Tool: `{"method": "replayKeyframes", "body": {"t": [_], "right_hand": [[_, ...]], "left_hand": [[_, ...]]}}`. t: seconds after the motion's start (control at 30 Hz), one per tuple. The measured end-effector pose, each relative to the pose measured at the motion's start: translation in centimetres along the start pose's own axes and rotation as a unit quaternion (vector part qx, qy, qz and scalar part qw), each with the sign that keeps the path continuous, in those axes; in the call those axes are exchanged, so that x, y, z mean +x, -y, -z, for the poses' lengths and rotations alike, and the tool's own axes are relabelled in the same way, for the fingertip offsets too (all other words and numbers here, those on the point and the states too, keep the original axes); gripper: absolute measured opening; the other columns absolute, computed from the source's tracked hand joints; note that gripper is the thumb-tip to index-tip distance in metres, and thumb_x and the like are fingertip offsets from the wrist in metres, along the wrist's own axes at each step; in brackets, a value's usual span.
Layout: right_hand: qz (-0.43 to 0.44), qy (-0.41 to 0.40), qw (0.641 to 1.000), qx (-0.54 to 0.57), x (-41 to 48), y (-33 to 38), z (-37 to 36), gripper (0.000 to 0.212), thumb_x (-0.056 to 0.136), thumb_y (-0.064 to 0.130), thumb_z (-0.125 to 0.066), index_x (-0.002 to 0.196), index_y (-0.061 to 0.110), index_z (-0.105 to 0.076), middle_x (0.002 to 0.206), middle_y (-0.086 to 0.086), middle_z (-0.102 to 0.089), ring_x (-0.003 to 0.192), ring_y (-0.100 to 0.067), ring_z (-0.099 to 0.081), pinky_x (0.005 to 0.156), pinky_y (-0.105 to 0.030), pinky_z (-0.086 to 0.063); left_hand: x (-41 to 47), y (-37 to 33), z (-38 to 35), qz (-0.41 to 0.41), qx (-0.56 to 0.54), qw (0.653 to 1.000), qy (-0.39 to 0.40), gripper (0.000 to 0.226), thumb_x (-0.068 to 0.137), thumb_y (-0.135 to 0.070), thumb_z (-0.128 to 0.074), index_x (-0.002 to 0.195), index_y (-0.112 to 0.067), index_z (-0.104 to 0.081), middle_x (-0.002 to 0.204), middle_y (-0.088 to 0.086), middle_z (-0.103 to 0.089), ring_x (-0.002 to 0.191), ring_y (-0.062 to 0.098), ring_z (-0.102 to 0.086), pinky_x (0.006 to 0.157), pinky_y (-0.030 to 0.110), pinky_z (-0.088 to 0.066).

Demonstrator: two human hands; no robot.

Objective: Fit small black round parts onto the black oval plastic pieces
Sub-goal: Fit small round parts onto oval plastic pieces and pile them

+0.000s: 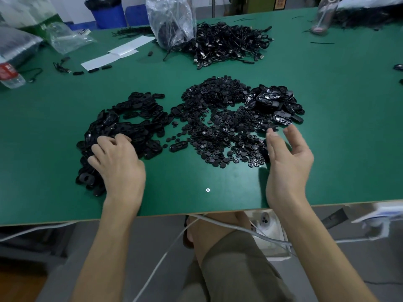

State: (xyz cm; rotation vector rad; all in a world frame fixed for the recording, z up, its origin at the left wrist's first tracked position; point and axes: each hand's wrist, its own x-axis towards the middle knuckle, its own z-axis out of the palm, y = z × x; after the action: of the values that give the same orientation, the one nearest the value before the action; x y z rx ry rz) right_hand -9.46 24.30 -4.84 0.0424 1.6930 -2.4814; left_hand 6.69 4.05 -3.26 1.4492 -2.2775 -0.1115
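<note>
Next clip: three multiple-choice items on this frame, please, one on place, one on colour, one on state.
1. Where does the left hand rest?
A. on the heap of black oval plastic pieces
B. on a clear plastic bag
C. on a water bottle
2. What colour is the table top?
A. white
B. green
C. red
3. How is the right hand?
A. clenched in a fist
B. gripping a cable
C. open, holding nothing

Answers: 1 A, its fingers lie on that heap; 2 B, bare green shows all round; 3 C, its fingers are spread and empty.
</note>
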Motion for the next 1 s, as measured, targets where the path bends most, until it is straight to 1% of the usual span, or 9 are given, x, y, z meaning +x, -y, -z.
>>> {"method": "replayKeyframes", "body": {"t": [0.07, 0.13, 0.23, 0.33, 0.47, 0.6, 0.73, 0.8, 1.0], "right_hand": [[0.011, 0.025, 0.999, -0.022, -0.2, 0.1, -0.1, 0.06, 0.098, 0.012, -0.069, 0.153, 0.012, -0.045, 0.149, 0.003, -0.052, 0.13, -0.01, -0.059, 0.112, -0.03, -0.046], [0.034, 0.042, 0.997, -0.056, -0.4, 0.3, -0.2, 0.047, 0.097, 0.005, -0.067, 0.143, 0.01, -0.056, 0.135, 0.001, -0.064, 0.117, -0.006, -0.067, 0.097, -0.018, -0.052], [0.079, 0.094, 0.978, -0.166, -0.7, 0.3, -0.4, 0.032, 0.095, 0.005, -0.067, 0.126, 0.014, -0.068, 0.123, -0.002, -0.067, 0.113, -0.007, -0.065, 0.099, -0.021, -0.052], [0.148, 0.164, 0.915, -0.338, -1.0, 0.2, -0.9, 0.034, 0.094, 0.011, -0.069, 0.128, 0.017, -0.068, 0.128, 0.002, -0.059, 0.121, -0.01, -0.056, 0.11, -0.023, -0.043], [0.235, 0.229, 0.825, -0.461, -1.5, -0.1, -1.4, 0.036, 0.091, 0.018, -0.076, 0.126, 0.018, -0.07, 0.129, 0.002, -0.058, 0.126, -0.017, -0.044, 0.105, -0.007, -0.023], [0.263, 0.262, 0.756, -0.539, -1.5, -0.7, -1.7, 0.035, 0.092, 0.034, -0.075, 0.123, 0.019, -0.074, 0.131, 0.004, -0.06, 0.129, -0.021, -0.038, 0.112, -0.028, -0.028], [0.283, 0.243, 0.769, -0.519, -1.7, -1.2, -1.7, 0.017, 0.087, 0.03, -0.08, 0.1, 0.017, -0.078, 0.117, 0.006, -0.066, 0.12, -0.023, -0.043, 0.104, -0.034, -0.031], [0.275, 0.228, 0.779, -0.516, -1.9, -1.2, -1.8, 0.013, 0.086, 0.03, -0.081, 0.092, 0.019, -0.078, 0.114, 0.01, -0.066, 0.114, -0.02, -0.04, 0.094, -0.031, -0.025], [0.245, 0.221, 0.798, -0.505, -1.8, -0.7, -1.9, 0.008, 0.088, 0.028, -0.078, 0.087, 0.02, -0.076, 0.108, 0.012, -0.065, 0.103, -0.012, -0.03, 0.084, -0.027, -0.017]], "left_hand": [[0.1, 0.1, 0.0, -0.004, -0.026, 1.0, -0.014, 0.049, 0.086, 0.019, -0.057, 0.13, -0.004, -0.058, 0.132, 0.024, -0.046, 0.126, 0.042, -0.038, 0.105, 0.05, -0.027], [0.1, -0.2, 0.0, -0.021, -0.07, 0.996, -0.045, 0.047, 0.09, 0.018, -0.056, 0.13, -0.005, -0.06, 0.129, 0.022, -0.049, 0.125, 0.038, -0.041, 0.106, 0.048, -0.03], [-0.3, -1.4, 0.1, -0.083, -0.175, 0.979, -0.056, 0.037, 0.097, 0.012, -0.056, 0.128, -0.005, -0.064, 0.125, 0.015, -0.051, 0.123, 0.028, -0.048, 0.11, 0.042, -0.043], [-1.0, -3.6, 0.1, -0.118, -0.284, 0.951, -0.023, 0.03, 0.098, 0.003, -0.062, 0.124, -0.011, -0.068, 0.119, 0.004, -0.051, 0.112, 0.016, -0.056, 0.106, 0.027, -0.048], [-2.4, -5.8, -0.6, -0.142, -0.399, 0.902, 0.084, 0.025, 0.094, -0.008, -0.074, 0.116, -0.021, -0.073, 0.11, 0.002, -0.062, 0.097, 0.007, -0.064, 0.091, 0.022, -0.053], [-3.4, -6.4, -1.6, -0.102, -0.504, 0.844, 0.155, 0.023, 0.09, -0.007, -0.079, 0.111, -0.012, -0.073, 0.096, 0.01, -0.071, 0.084, 0.021, -0.075, 0.082, 0.032, -0.06], [-3.4, -6.0, -1.9, -0.028, -0.589, 0.79, 0.17, 0.021, 0.089, -0.01, -0.08, 0.106, -0.002, -0.069, 0.09, 0.008, -0.072, 0.084, 0.02, -0.073, 0.077, 0.034, -0.062], [-3.4, -5.8, -1.8, -0.018, -0.614, 0.769, 0.178, 0.02, 0.091, -0.011, -0.077, 0.106, -0.002, -0.068, 0.095, 0.012, -0.073, 0.09, 0.023, -0.074, 0.079, 0.031, -0.061], [-3.5, -5.7, -1.6, -0.014, -0.665, 0.716, 0.213, 0.022, 0.096, -0.003, -0.069, 0.115, 0.003, -0.061, 0.109, 0.014, -0.078, 0.098, 0.031, -0.077, 0.077, 0.034, -0.063]]}}
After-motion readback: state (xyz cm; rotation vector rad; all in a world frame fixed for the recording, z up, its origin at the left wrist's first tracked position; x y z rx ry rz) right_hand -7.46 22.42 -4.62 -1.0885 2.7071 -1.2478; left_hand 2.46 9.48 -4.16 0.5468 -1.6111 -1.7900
